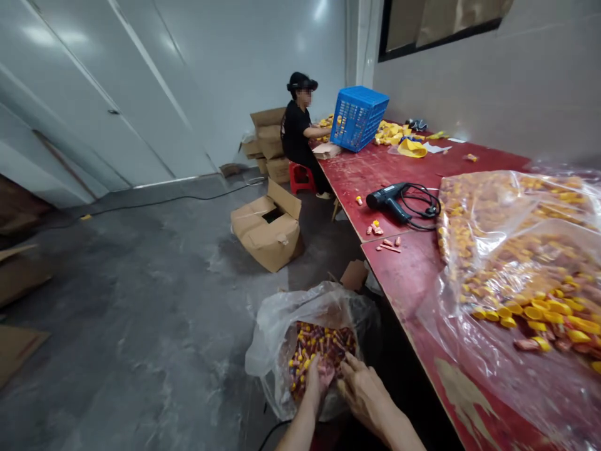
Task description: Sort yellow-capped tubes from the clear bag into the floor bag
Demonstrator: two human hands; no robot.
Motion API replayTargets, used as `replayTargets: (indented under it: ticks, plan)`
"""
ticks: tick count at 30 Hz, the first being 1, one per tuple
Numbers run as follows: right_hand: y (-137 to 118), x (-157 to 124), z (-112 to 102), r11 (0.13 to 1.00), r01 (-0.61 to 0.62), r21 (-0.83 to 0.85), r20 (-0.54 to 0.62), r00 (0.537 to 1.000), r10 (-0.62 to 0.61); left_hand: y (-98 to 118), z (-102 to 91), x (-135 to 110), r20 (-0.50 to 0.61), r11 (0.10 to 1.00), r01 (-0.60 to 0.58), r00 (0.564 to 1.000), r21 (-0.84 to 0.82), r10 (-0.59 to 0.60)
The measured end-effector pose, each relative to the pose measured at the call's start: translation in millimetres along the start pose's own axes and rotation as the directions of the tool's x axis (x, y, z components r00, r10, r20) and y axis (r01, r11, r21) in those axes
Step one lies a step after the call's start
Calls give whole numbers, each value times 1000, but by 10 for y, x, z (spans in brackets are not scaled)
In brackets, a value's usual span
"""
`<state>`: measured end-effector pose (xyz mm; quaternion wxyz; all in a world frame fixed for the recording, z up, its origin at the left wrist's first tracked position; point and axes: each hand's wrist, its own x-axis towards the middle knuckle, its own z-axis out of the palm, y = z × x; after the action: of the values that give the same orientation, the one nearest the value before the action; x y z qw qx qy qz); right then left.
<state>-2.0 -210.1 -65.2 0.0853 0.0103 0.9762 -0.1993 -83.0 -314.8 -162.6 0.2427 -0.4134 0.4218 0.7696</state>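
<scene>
Nearest the camera, the left hand has its fingers curled and sunk among a heap of small red tubes with yellow caps, though whether they grip any is hidden. The right hand hovers just beside it, fingers spread fairly wide and apparently empty. The heap fills a crumpled clear plastic bag, its mouth pulled open, seemingly so both hands can get in, on the grey concrete floor beside a long red-topped table. On the table lie a bulging clear plastic sack of yellow caps and a black heat gun, its cord looped alongside. Farther along, a seated co-worker sits behind a blue plastic crate.
</scene>
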Motion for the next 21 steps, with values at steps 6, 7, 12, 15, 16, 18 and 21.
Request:
replayTargets:
  ticks: [6, 7, 12, 15, 16, 18, 21]
  plan:
    - [525, -779, -296, 973, 224, -52, -508, 833, -219, -11, 292, -19, -112, 997, 38, 993, 67, -30]
    - [580, -979, -368, 978, 202, -55, -599, 777, -194, -29, 407, -101, -67, 994, 25, 998, 109, -17]
    - [681, -2029, -509, 970, -245, 7, -820, 553, 146, -227, 1014, -712, 291, 941, -152, 955, 303, 60]
    - [873, -2592, -434, 792, -603, 90, -867, 344, 360, -435, 1259, -1077, 478, 887, -303, 871, 348, 110]
    - [957, -2766, -411, 699, -703, 129, -872, 254, 418, -513, 1291, -1198, 559, 859, -391, 814, 329, 156]
    - [1124, -3054, -394, 509, -836, 205, -861, 94, 501, -665, 1286, -1448, 706, 802, -529, 679, 278, 203]
    - [1320, -3263, -433, 321, -917, 235, -809, -2, 587, -874, 1193, -1819, 846, 719, -620, 527, 315, 84]
